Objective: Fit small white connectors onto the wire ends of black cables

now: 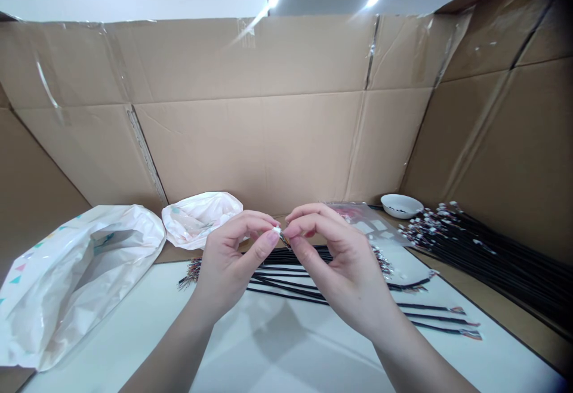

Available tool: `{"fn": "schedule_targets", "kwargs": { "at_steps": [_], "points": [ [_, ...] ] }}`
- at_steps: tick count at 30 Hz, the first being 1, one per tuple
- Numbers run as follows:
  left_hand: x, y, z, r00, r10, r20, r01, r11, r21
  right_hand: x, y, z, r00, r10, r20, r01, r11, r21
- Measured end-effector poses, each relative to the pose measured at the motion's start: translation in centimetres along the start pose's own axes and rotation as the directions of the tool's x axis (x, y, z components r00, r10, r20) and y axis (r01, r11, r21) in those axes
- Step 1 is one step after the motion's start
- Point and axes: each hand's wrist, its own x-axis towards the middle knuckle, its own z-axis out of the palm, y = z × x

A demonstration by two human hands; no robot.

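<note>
My left hand (235, 255) pinches a small white connector (277, 230) between thumb and forefinger, near the middle of the view. Close beside it, my right hand (338, 258) has its thumb and forefinger closed on the thin wires (283, 239) that run to the connector. The fingers partly cover both parts, so I cannot tell how far the wires sit in the connector. Below and behind the hands, several black cables (286, 273) with bare coloured wire ends lie across the white board (250, 345).
Two white plastic bags (129, 297) stand at the left. At the back right are a clear plastic bag (358, 217) and a white bowl (400, 202) with small dark parts. A bundle of black cables with white connectors (483, 255) lies far right. Cardboard walls (250, 142) surround the board.
</note>
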Motion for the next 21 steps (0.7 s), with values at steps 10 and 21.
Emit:
{"fn": "schedule_targets", "kwargs": {
  "at_steps": [10, 21],
  "points": [
    [0.11, 0.26, 0.12, 0.998, -0.066, 0.016, 0.067, 0.994, -0.089, 0.26, -0.04, 0.33, 0.979, 0.188, 0.081, -0.2, 0.964, 0.176],
    [0.52, -0.35, 0.32, 0.91, -0.359, 0.209, 0.415, 0.807, -0.42, 0.05, -0.48, -0.47, 0.978, 0.15, 0.143, -0.14, 0.987, -0.078]
  ]
}}
